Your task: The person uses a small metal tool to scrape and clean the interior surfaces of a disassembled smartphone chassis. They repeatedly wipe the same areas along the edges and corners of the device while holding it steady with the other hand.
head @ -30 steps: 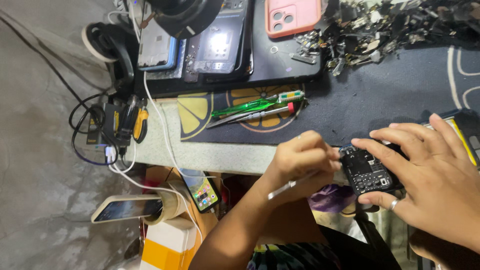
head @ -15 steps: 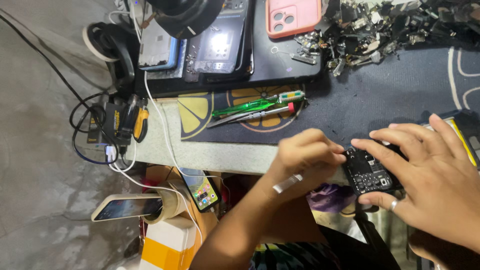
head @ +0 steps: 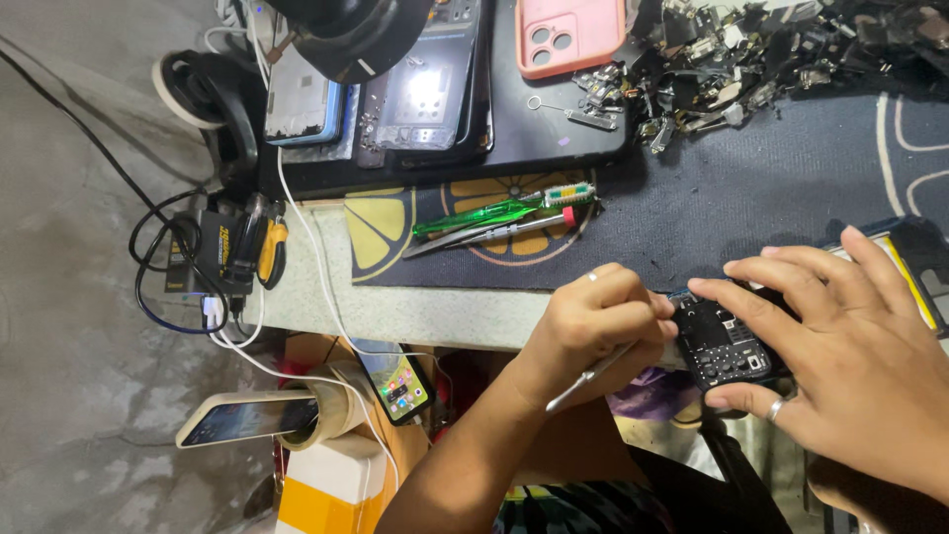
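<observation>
Pinched in my left hand (head: 598,321) is a thin metal tool (head: 590,376), the grip pressed together around it like a pen, fingers curled tight and the knuckles up. Its tip end is hidden under my fingers where they meet the small black circuit board (head: 720,346); the free end slants down toward me. My left forearm comes up from the bottom of the view, wrist bent over the near edge of the worktop (head: 435,311).

My right hand (head: 850,356) lies flat over the right part of the board, fingers spread and stretched leftward across it, thumb tucked under its near edge with a ring showing. That grip holds the board down at the worktop's near edge, on the dark mat (head: 771,198).

Below the edge, to the left, I see a phone with a lit screen (head: 395,381) and another phone (head: 247,420) propped in a tape roll (head: 331,410), with a white cable (head: 306,247) running up past them.

Farther back on the mat lie a green-handled screwdriver (head: 494,208) and tweezers (head: 484,235), side by side. A yellow and black tool (head: 269,252) sits by the tangle of black cables at the left.

Farthest off are opened phone bodies (head: 420,94), a pink phone case (head: 571,35) and a heap of small dark parts (head: 751,59).
</observation>
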